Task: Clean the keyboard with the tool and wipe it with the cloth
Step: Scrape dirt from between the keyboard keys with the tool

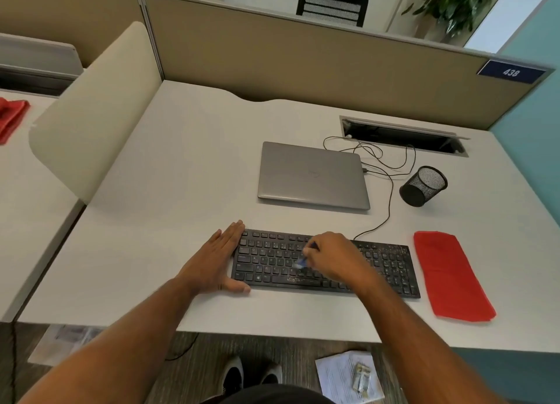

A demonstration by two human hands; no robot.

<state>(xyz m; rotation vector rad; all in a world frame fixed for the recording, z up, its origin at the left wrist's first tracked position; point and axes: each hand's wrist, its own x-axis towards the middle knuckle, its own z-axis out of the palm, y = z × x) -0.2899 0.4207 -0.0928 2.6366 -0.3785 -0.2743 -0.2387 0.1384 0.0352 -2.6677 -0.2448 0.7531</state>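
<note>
Two hands on the keyboard [272, 261]: left hand [216, 259] flat, fingers straight, against its end; right hand [333, 259] pinching a small brush [301, 262] over crumby keys, red cloth [448, 276] beside.

One black keyboard [325, 264] is counted near the front edge of the bench [181, 176]. One closed grey laptop [312, 174] is seen behind it. One black mesh pen cup [423, 186] is found toward the right edge. Two red cloths are counted: one red cloth [451, 276] just right of the keyboard, another red cloth [12, 115] on the neighbouring desk. One small blue-tipped tool [304, 259] is seen. Two hands are counted, the left hand [218, 259] and the right hand [336, 259]. One number plate [510, 72] is seen.
</note>
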